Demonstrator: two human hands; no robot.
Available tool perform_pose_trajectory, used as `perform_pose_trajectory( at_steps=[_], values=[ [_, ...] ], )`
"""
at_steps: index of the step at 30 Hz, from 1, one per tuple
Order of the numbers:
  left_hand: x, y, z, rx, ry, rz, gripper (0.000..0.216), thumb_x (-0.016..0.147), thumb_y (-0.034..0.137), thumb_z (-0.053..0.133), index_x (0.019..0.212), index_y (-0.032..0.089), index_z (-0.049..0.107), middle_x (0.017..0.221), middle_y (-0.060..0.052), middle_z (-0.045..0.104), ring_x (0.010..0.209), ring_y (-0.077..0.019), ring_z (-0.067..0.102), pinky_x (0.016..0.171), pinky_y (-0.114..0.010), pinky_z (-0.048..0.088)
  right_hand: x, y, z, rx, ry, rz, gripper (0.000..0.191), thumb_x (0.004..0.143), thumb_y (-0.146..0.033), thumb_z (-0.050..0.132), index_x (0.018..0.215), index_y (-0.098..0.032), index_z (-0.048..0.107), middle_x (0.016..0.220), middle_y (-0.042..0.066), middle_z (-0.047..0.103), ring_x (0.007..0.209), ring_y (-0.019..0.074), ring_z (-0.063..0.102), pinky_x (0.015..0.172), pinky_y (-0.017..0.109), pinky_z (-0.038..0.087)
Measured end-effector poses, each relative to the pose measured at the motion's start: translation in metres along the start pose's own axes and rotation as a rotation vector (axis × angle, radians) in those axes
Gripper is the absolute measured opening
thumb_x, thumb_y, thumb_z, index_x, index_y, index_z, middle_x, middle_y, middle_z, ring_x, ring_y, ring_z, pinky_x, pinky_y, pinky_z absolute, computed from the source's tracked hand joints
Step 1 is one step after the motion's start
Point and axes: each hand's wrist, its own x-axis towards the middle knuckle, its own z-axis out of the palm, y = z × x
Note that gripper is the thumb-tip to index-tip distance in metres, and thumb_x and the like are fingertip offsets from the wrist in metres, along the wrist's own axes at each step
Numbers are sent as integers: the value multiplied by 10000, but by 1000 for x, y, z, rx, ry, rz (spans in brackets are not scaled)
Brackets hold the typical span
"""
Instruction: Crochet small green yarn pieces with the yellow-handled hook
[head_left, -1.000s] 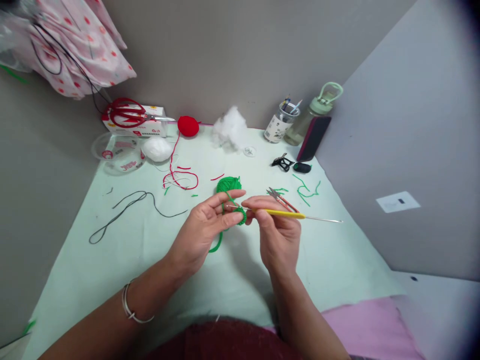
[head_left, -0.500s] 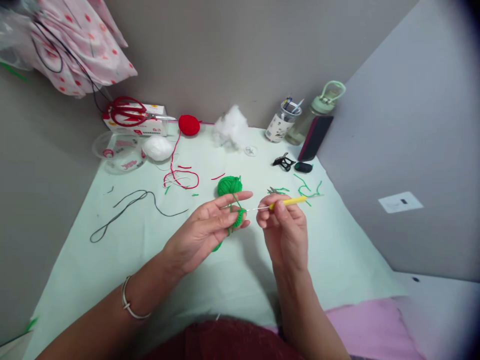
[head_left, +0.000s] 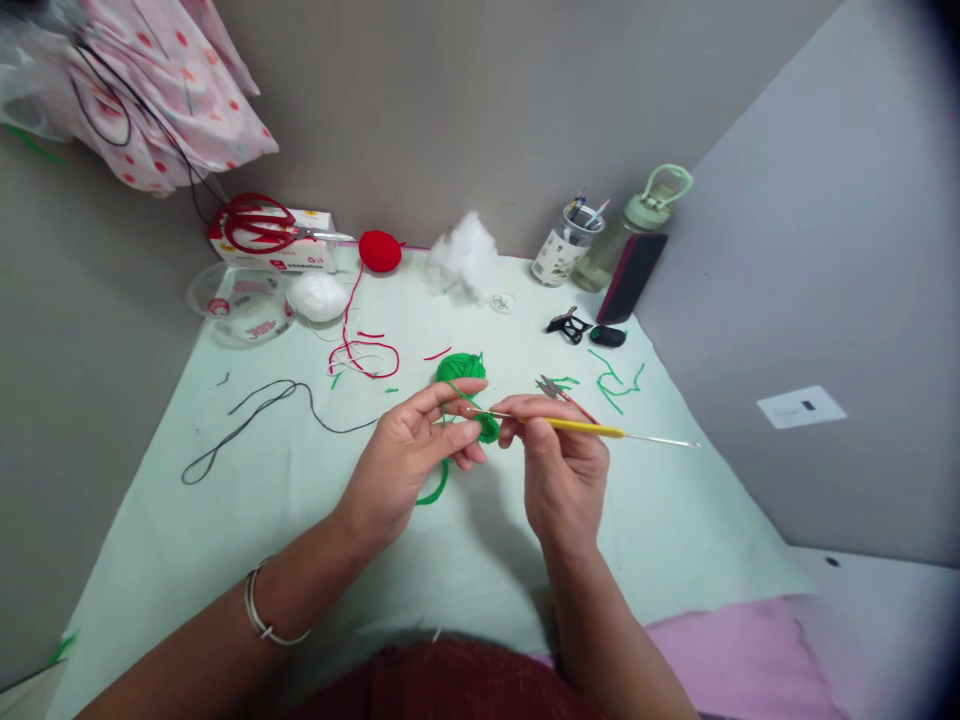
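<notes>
My left hand (head_left: 409,455) pinches a small green crochet piece (head_left: 487,429), with a green strand running over its forefinger to the green yarn ball (head_left: 457,368) behind. My right hand (head_left: 559,470) grips a yellow-handled crochet hook (head_left: 592,429); its metal tip sits in the green piece and its tail points right. Both hands hover over the pale green cloth (head_left: 247,500) in the middle of the table.
Small snips (head_left: 559,393) and green yarn scraps (head_left: 615,385) lie right of the hands. A black cord (head_left: 255,415), red yarn ball (head_left: 379,250), white yarn ball (head_left: 317,297), stuffing (head_left: 466,255), red scissors on a box (head_left: 259,225), a jar (head_left: 559,250), a bottle (head_left: 630,230) and a phone (head_left: 631,275) sit farther back.
The hook drew back to the right half a second ago and has now gone into the green piece again, its handle lying level. My left hand stayed put.
</notes>
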Motion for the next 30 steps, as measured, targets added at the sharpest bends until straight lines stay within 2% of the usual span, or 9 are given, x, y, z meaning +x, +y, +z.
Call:
perform_pose_trajectory(
  at_steps=[4, 8, 10, 15, 21, 26, 30],
  values=[
    [-1, 5, 2, -64, -48, -78, 310, 847, 269, 818, 1139, 193, 745, 754, 18, 665, 547, -106, 611, 576, -269, 467, 4, 3, 0, 126, 20, 93, 147, 989, -349, 655, 944, -237, 739, 906, 32, 775, 635, 118, 627, 596, 272, 550],
    [0, 5, 4, -162, -100, -95, 297, 860, 240, 804, 1142, 172, 739, 776, -6, 699, 671, -128, 664, 672, -266, 510, 7, 2, 0, 307, -13, 175, 142, 996, -330, 654, 931, -230, 731, 881, 12, 768, 609, 92, 622, 571, 234, 534],
    [0, 5, 4, -173, -108, -96, 295, 876, 221, 784, 1160, 159, 730, 769, -11, 705, 713, -128, 666, 706, -257, 515, 7, 1, -2, 324, -40, 170, 159, 1014, -319, 632, 938, -226, 736, 877, 10, 770, 614, 90, 635, 582, 234, 540],
    [-1, 6, 4, -94, -60, -73, 270, 913, 200, 738, 1179, 154, 725, 752, 12, 669, 717, -108, 645, 730, -243, 507, 3, -5, -6, 134, -61, 24, 190, 1049, -262, 573, 1001, -237, 755, 946, 19, 773, 699, 113, 694, 648, 273, 574],
    [-4, 3, 2, 32, -48, 41, 260, 937, 248, 724, 1189, 183, 715, 803, 17, 655, 728, -109, 660, 750, -253, 523, -2, -8, -5, -117, -40, -193, 225, 1048, -179, 535, 1074, -249, 747, 977, 32, 759, 732, 138, 710, 658, 312, 606],
    [-5, 2, 1, 110, -31, 102, 270, 934, 256, 731, 1191, 176, 709, 845, 7, 651, 743, -113, 671, 766, -258, 550, -3, -7, -4, -252, -39, -296, 239, 1035, -128, 521, 1079, -246, 724, 973, 35, 765, 737, 145, 722, 690, 327, 615],
    [-5, 0, 2, 171, 18, 138, 272, 928, 250, 728, 1190, 178, 713, 867, -1, 641, 755, -123, 681, 777, -273, 567, -3, -6, -5, -362, -87, -408, 253, 1012, -94, 532, 1102, -243, 716, 915, 38, 769, 839, 197, 749, 754, 382, 623]
  ],
)
